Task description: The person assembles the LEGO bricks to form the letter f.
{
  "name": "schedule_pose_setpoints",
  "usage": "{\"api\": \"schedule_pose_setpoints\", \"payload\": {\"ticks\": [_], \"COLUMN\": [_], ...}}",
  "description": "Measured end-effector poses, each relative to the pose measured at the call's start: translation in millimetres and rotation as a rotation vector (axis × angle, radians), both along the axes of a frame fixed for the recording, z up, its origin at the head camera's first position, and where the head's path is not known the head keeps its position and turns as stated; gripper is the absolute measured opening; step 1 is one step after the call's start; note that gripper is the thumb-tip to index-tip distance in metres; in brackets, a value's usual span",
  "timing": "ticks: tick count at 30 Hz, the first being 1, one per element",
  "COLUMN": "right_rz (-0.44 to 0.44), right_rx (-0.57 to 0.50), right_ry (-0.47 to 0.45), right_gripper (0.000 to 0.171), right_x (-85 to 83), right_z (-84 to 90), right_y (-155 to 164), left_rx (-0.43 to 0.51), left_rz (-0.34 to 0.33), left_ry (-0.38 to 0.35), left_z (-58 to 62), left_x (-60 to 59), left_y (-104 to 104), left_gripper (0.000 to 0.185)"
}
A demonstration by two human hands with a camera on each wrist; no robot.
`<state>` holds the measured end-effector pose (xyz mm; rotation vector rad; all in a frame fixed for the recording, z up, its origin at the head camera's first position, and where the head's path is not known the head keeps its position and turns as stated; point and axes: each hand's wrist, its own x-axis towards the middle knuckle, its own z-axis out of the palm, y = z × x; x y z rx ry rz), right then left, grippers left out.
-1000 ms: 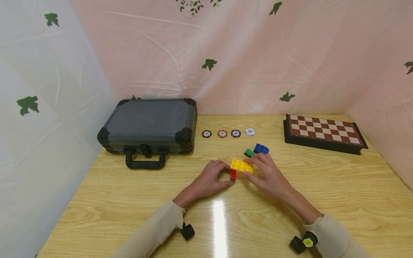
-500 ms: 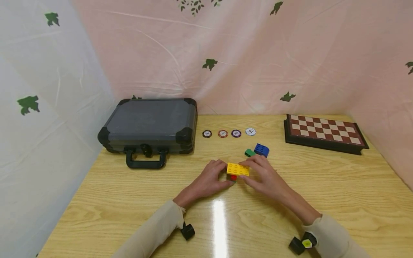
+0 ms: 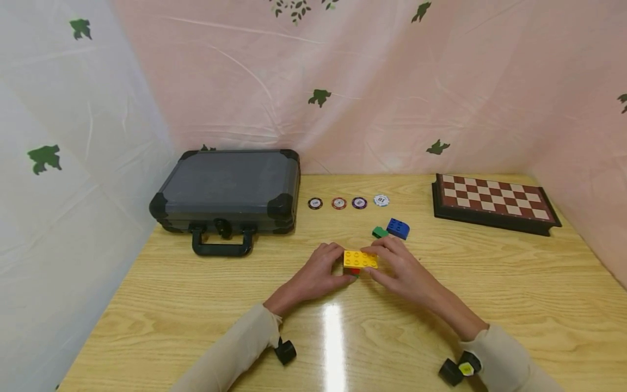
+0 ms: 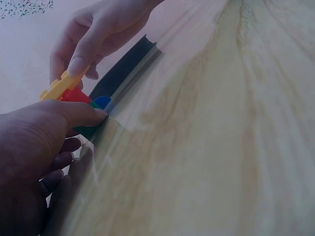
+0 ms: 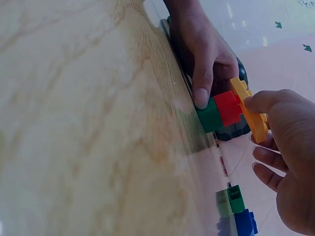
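Taking the yellow brick (image 3: 360,259) as the landmark, the dark carrying case (image 3: 226,190) lies far off to its left and farther back on the wooden table (image 3: 490,305), handle facing the person. Directly left of the brick, the left hand (image 3: 313,275) has its fingers curled in, thumb and fingertips pinching the green brick (image 5: 209,115) at the bottom of the small stack. The red brick (image 5: 228,107) sits on the green one, and the yellow brick lies flat on top of the red, near the middle of the table. Directly right of it, the right hand (image 3: 399,269) pinches the yellow brick's end between thumb and curled fingers. Behind the brick, four poker chips (image 3: 348,202) lie in a row. Just behind and right of it sit a loose green block (image 3: 379,232) and a blue block (image 3: 398,228), touching. Far right and back lies the chessboard (image 3: 492,201).
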<state>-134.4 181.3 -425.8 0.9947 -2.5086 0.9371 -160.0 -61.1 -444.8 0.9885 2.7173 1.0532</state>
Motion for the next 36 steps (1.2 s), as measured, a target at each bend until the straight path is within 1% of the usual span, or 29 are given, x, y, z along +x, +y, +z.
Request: {"api": "schedule_pose_setpoints", "payload": {"ticks": [10,16,23,29,36], "right_rz": [0.029,0.036,0.050,0.057,0.057], "right_rx": [0.008,0.017,0.012,0.012,0.016], "right_ry": [-0.003,-0.014,0.001,0.011,-0.012], "right_gripper": [0.039,0.039,0.038,0.037,0.035], "right_x": [-0.5,0.0,-0.2,-1.0,-1.3], "right_z": [-0.3,1.5,3.0,2.9,3.4], "right_y": [0.3,0.9,-0.4,-0.9,-0.7], "left_rx": [-0.005,-0.003,-0.008,-0.002,0.005], "left_rz": [0.002,0.003,0.006,0.002,-0.001], "left_ry": [-0.003,-0.011,-0.022,-0.011,-0.001], "left_z": [-1.2,0.4,0.5,0.3,-2.1], "left_x": [0.1,0.3,-0.2,-0.1,-0.9], "left_y": [0.0,0.0,0.0,-0.5,-0.7], "left_gripper": [0.034,0.035,0.037,0.037,0.037]}}
